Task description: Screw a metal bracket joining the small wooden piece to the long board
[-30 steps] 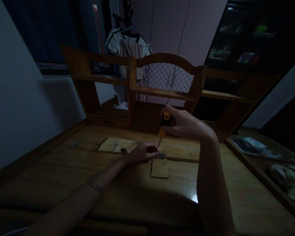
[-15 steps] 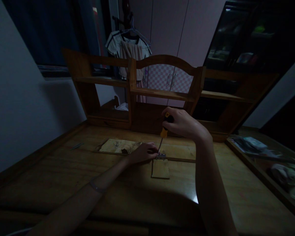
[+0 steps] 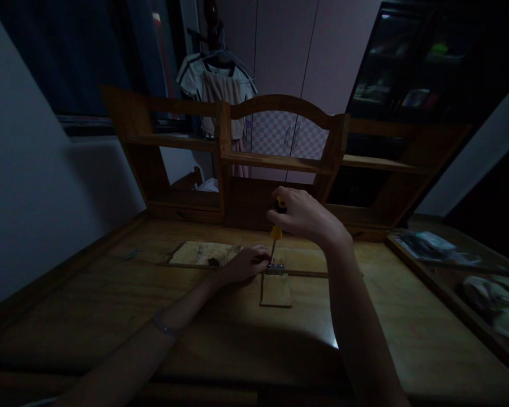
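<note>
My right hand (image 3: 305, 216) is wrapped round the yellow and black handle of a screwdriver (image 3: 276, 232). The shaft slants down, and its tip meets the left part of a small metal hinge (image 3: 277, 270). That hinge lies where a small square wooden piece (image 3: 275, 291) joins the edge of a long thin wooden board (image 3: 303, 260). My left hand (image 3: 246, 264) rests across the long board, its fingers bent together at the hinge's left end beside the screwdriver tip. What those fingertips pinch, if anything, is hidden.
Thin metal tweezers or a similar tool (image 3: 130, 255) lie on the wooden desk (image 3: 195, 339) at left. A wooden shelf unit (image 3: 275, 162) stands along the back. At right, a side shelf (image 3: 439, 243) holds papers, with cloth below.
The view has shifted slightly. My right hand has come a little left and the screwdriver stands more upright, its tip still at the hinge. My left hand stays beside the hinge.
</note>
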{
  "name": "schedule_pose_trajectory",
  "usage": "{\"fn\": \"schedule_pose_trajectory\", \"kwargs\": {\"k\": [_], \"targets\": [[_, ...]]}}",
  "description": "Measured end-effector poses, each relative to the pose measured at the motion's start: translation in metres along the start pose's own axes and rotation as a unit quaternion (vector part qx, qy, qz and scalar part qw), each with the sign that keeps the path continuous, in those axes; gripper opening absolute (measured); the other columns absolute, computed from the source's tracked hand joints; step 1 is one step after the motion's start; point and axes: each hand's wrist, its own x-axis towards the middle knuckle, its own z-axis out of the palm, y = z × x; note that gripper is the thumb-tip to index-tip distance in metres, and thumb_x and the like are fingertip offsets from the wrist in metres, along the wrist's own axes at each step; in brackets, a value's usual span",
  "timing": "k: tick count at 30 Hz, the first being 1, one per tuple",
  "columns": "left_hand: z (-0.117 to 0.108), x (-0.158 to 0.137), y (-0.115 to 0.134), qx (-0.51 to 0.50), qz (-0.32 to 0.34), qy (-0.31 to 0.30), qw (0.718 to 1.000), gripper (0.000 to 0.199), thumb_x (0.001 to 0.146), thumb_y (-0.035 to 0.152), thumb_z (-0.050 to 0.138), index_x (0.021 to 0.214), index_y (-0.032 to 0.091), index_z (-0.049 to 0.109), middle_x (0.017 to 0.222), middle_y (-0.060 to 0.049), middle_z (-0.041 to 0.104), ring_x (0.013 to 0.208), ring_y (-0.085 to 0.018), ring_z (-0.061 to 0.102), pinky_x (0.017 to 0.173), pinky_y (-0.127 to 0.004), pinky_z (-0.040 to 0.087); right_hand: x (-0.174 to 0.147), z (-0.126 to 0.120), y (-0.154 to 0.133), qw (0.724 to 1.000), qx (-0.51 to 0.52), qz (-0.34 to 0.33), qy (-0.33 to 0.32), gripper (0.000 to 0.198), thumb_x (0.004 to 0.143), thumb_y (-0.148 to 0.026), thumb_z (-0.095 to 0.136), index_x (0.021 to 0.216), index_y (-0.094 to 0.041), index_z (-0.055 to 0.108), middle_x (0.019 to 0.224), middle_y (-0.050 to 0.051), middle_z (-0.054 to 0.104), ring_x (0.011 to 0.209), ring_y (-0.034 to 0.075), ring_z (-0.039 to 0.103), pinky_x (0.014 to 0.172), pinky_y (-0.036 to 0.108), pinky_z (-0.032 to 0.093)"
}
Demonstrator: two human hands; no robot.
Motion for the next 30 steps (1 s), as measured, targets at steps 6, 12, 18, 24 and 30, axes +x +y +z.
{"fn": "schedule_pose_trajectory", "kwargs": {"k": [6,12,18,24,30], "targets": [[0.0064,-0.0036,-0.0064,0.075,0.021,0.022,0.997,0.018,0.086,0.034,0.067,0.094,0.019,0.062,0.097,-0.004,0.061,0.095,-0.020,0.058,0.084,-0.030,0.045,0.0016,0.0046,0.0015,0.999,-0.035,0.021,0.009,0.030,0.094,-0.040,0.047,0.109,-0.018,0.061,0.093,0.010,0.070,0.089,0.027,0.066,0.074,0.033,0.043],[0.0086,-0.0044,-0.0093,0.118,0.026,0.032,0.992,0.034,0.077,0.041,0.077,0.094,0.019,0.057,0.101,-0.005,0.058,0.097,-0.023,0.056,0.084,-0.035,0.045,-0.0008,0.0027,-0.0010,0.995,-0.088,0.052,0.014,0.042,0.091,-0.052,0.047,0.107,-0.015,0.060,0.096,0.015,0.070,0.089,0.031,0.065,0.073,0.038,0.044],[0.0064,-0.0040,-0.0075,0.104,0.028,0.024,0.994,0.027,0.081,0.035,0.075,0.094,0.019,0.057,0.103,-0.005,0.058,0.100,-0.022,0.056,0.088,-0.034,0.045,-0.0005,-0.0015,0.0005,1.000,-0.002,0.002,-0.012,0.034,0.090,-0.035,0.052,0.117,-0.015,0.060,0.110,0.012,0.068,0.103,0.028,0.062,0.084,0.033,0.043],[0.0052,-0.0047,-0.0051,0.089,0.029,0.017,0.995,0.024,0.083,0.034,0.073,0.095,0.019,0.058,0.102,-0.005,0.057,0.100,-0.021,0.056,0.087,-0.033,0.045,0.0021,0.0048,0.0027,1.000,-0.019,0.003,0.014,0.032,0.095,-0.040,0.052,0.113,-0.015,0.061,0.098,0.011,0.069,0.094,0.026,0.064,0.077,0.031,0.042],[0.0078,-0.0030,-0.0067,0.102,0.019,0.021,0.994,0.026,0.082,0.037,0.074,0.090,0.019,0.058,0.101,-0.005,0.058,0.097,-0.022,0.058,0.086,-0.035,0.047,0.0000,0.0028,-0.0016,0.998,-0.047,0.034,0.014,0.049,0.093,-0.061,0.047,0.108,-0.016,0.061,0.093,0.012,0.070,0.090,0.029,0.065,0.072,0.034,0.043]]}}
